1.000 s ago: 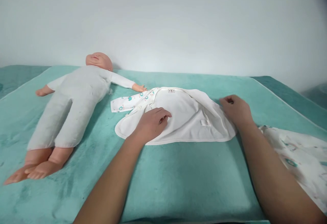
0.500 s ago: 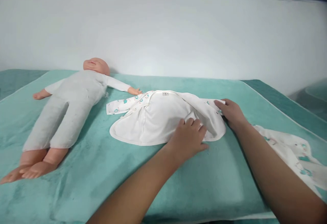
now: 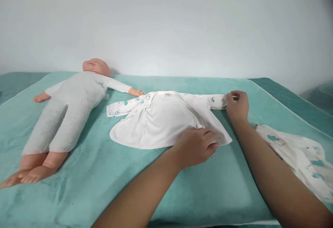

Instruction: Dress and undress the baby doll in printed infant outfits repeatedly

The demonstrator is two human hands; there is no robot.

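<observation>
A white baby shirt point(image 3: 166, 124) with a teal animal print on its sleeves lies spread open, inside up, a small label at its neck. My right hand point(image 3: 238, 106) pinches the cuff of the right-side sleeve, which stretches straight out sideways. Over the lower right part of the shirt rests my left hand point(image 3: 196, 145), palm down, its fingers loosely extended and the thumb apart. Its fingertips are slightly blurred and partly hidden.
A baby doll point(image 3: 75, 96) in a white cloth body lies on its back at left, one hand near the shirt's left sleeve. A second printed white garment point(image 3: 299, 155) lies at right. Beneath everything is a teal cloth point(image 3: 85, 196), with a white wall point(image 3: 166, 30) behind.
My right hand has moved outward and slightly up, and the right-side sleeve is now straightened. The front panel has spread flatter. My left hand has shifted slightly right and down.
</observation>
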